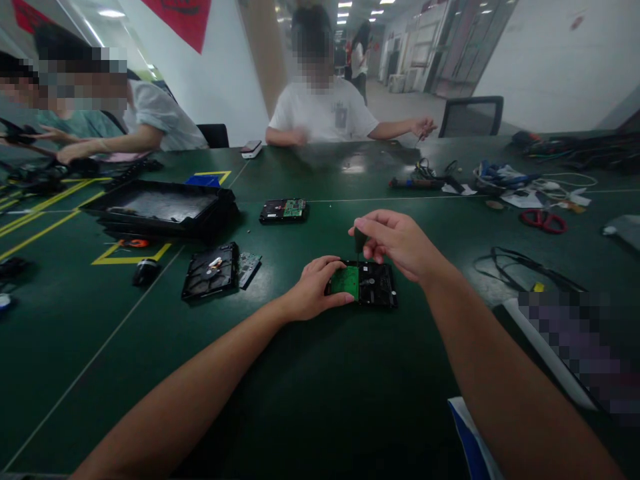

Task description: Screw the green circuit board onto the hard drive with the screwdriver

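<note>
A black hard drive with a green circuit board lies flat on the dark green table in front of me. My left hand grips the drive's left end, thumb along the near side and fingers over the far edge. Above the board's right edge, my right hand pinches the dark handle of a screwdriver. Its thin shaft points straight down onto the drive; the tip is too small to make out. To the left lies another hard drive, with a loose circuit board beside it.
Farther off lies a third drive, near a black tray. Red scissors, cables and a tangle of wires sit at right. A person in a white shirt sits opposite; other people work at far left.
</note>
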